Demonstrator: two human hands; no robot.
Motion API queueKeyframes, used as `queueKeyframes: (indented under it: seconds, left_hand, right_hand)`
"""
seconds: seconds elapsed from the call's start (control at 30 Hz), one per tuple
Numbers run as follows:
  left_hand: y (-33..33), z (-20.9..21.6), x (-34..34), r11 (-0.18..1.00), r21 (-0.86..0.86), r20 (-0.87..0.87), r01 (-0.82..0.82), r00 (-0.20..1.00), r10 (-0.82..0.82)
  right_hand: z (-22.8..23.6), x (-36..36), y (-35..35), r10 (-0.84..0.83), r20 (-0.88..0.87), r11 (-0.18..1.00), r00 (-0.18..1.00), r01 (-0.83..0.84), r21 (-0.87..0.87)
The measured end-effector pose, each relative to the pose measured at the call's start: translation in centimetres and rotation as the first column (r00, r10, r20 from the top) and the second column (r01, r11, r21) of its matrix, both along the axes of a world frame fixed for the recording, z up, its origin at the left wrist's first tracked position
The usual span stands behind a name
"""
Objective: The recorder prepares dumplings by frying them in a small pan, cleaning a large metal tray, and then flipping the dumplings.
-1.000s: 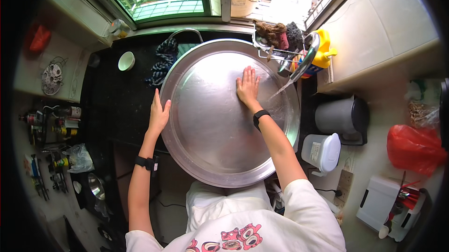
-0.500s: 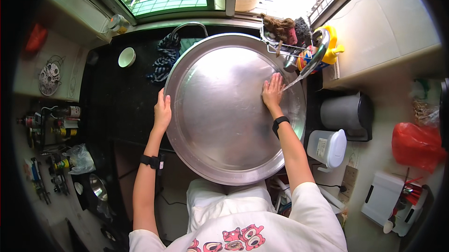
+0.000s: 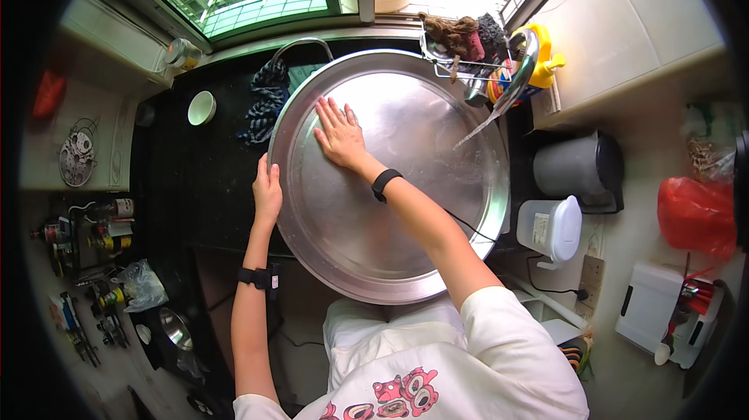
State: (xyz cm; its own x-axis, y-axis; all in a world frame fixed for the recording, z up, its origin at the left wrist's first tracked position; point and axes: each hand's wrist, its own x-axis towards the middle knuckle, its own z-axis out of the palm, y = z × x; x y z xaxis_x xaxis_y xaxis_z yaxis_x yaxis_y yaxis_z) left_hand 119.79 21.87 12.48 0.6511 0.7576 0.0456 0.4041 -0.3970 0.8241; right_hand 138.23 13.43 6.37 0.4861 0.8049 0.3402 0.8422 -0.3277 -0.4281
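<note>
A large round metal tray [image 3: 406, 209] with a raised rim lies in front of me, its wet surface shining. At its left rim, my left hand [image 3: 268, 192] grips the edge, the fingertips partly hidden. My right hand [image 3: 340, 136] rests flat on the upper left part of the tray, fingers stretched out and holding nothing. From the curved faucet [image 3: 524, 77] at the upper right, a stream of water [image 3: 474, 133] runs onto the tray's right side.
A checked cloth [image 3: 267, 100] and a small white bowl [image 3: 202, 108] are on the black counter [image 3: 195, 178] at left. A wire rack [image 3: 460, 61] with scrubbers and a yellow bottle [image 3: 542, 57] stand behind. At right are a grey container [image 3: 568, 169] and a clear pitcher [image 3: 546, 229].
My right hand has slid across the tray from the right side, near the water stream, to the upper left. My left hand has stayed at the left rim.
</note>
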Motion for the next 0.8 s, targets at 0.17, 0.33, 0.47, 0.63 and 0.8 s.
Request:
queueKeyframes:
  seconds: [0.17, 0.33, 0.47, 0.63, 0.8]
  left_hand:
    - [-0.4, 0.5, 0.1, 1.000, -0.027, 0.026, -0.015, 1.000, 0.016]
    - [-0.1, 0.0, 0.0, 0.998, -0.041, 0.029, -0.039, 0.999, 0.040]
    - [-0.1, 0.0, -0.1, 0.998, -0.040, 0.041, -0.049, 0.998, 0.050]
    - [0.2, -0.2, 0.0, 0.996, -0.084, 0.096, -0.013, 0.995, 0.021]
    - [-1.4, 0.1, -2.2, 0.896, -0.443, -0.021, 0.031, 0.999, -0.045]
  right_hand:
    - [-4.9, 8.0, -5.5, -0.367, -0.033, 0.922, 0.930, 0.359, -0.147]
    - [-7.9, 10.7, -14.4, -0.543, -0.068, 0.828, 0.837, 0.520, -0.211]
    - [-9.0, 10.0, -20.8, -0.610, -0.080, 0.780, 0.789, 0.579, -0.237]
    - [-9.1, 7.9, -25.4, -0.765, -0.138, 0.637, 0.630, 0.706, -0.309]
    - [-6.4, 2.9, -21.8, -0.519, -0.031, 0.836, 0.854, 0.500, -0.227]
